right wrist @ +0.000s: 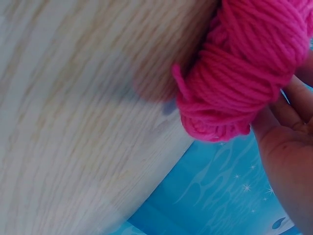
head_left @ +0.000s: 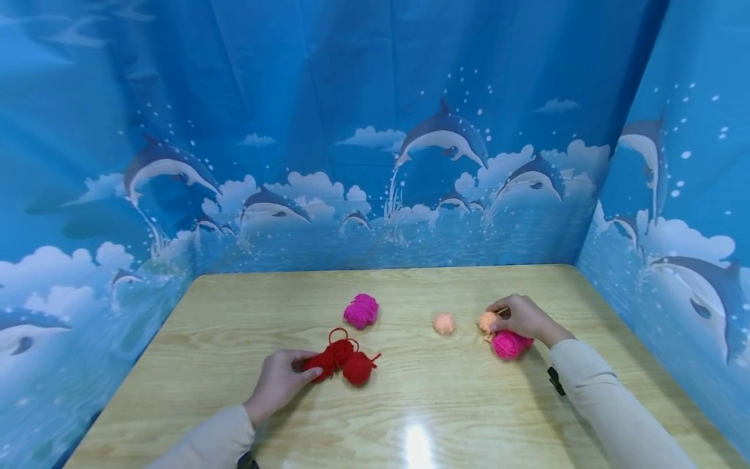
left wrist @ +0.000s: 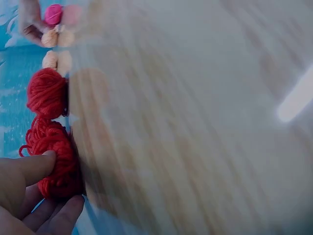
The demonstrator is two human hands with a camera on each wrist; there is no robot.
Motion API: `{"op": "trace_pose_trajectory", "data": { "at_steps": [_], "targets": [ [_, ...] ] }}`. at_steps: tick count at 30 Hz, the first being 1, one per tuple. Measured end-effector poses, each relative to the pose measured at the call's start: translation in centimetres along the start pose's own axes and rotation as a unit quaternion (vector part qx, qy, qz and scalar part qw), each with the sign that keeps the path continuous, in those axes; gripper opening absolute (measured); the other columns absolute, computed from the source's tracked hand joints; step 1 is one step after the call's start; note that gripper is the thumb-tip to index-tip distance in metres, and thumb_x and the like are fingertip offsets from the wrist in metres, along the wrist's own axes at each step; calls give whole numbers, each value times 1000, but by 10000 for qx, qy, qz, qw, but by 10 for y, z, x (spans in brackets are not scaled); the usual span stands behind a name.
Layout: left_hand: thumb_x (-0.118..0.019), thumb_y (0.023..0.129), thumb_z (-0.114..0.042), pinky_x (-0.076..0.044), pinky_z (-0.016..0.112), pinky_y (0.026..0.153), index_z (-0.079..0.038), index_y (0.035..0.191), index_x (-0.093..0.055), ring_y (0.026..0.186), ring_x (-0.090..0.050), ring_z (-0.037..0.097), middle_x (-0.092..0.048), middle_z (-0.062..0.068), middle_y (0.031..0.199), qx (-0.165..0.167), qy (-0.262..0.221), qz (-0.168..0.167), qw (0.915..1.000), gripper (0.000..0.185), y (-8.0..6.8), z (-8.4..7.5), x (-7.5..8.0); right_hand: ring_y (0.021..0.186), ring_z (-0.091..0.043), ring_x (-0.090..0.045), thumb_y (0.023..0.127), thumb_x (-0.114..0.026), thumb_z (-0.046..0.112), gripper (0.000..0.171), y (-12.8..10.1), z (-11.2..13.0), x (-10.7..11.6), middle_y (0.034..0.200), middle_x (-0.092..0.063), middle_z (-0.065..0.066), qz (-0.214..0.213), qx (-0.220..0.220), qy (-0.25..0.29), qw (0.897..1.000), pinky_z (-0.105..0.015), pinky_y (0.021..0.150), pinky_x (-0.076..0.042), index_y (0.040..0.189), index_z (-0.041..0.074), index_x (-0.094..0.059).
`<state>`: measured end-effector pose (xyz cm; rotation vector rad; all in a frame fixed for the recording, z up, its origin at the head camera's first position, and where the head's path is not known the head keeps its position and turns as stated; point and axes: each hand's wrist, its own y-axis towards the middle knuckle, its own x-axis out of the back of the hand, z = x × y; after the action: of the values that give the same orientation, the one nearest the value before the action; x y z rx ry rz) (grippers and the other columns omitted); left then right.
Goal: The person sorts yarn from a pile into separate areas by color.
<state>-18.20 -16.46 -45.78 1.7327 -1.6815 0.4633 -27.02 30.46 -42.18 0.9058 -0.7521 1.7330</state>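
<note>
The left hand (head_left: pixel 280 383) pinches a red skein (head_left: pixel 325 362) at its near end, thumb on one side and fingers on the other. The right hand (head_left: pixel 523 316) pinches a peach ball (head_left: pixel 487 321) between thumb and fingertips, knuckles up and fingers pointing down toward the counter (head_left: pixel 258 303). Whether that hand also touches the hot pink ball (head_left: pixel 512 346) under it cannot be told; in the right wrist view that ball covers the fingertips.

There are six pieces of yarn, all on the counter: two red, two peach, two pink. The second red one, a red ball (head_left: pixel 358 369) with a short strand sticking out, sits against the skein's far end, and loose loops rise from the skein. The second peach one, a small ball (head_left: pixel 444 324), lies between the two hands, nearer the right. The second pink one, a magenta ball (head_left: pixel 361 311), lies farther back, beyond the red pair.

Both forearms, in pale sleeves (head_left: pixel 606 400), slant inward from the lower corners, the right one reaching farther forward. A blue dolphin-print curtain (head_left: pixel 293 85) stands behind the counter and along both sides.
</note>
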Motion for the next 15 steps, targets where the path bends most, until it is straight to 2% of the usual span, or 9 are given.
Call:
{"op": "trace_pose_trajectory", "data": {
  "at_steps": [4, 15],
  "targets": [
    [-83, 72, -9, -53, 28, 68, -7, 94, -77, 79, -68, 15, -74, 4, 88, -66, 218, 0, 9997, 23, 0, 0, -1, 100, -35, -64, 83, -75, 15, 37, 0, -1, -1, 111, -66, -23, 16, 6, 0, 10000, -44, 81, -54, 113, -5, -67],
    [-83, 72, -9, -55, 28, 68, -5, 95, -76, 78, -68, 15, -74, 5, 88, -126, 200, -20, 9997, 25, -1, 1, -1, 101, -37, -64, 83, -75, 15, 38, 0, -1, -1, 111, -66, -23, 6, 28, -4, 10000, -45, 82, -54, 113, -6, -67]
  ]
}}
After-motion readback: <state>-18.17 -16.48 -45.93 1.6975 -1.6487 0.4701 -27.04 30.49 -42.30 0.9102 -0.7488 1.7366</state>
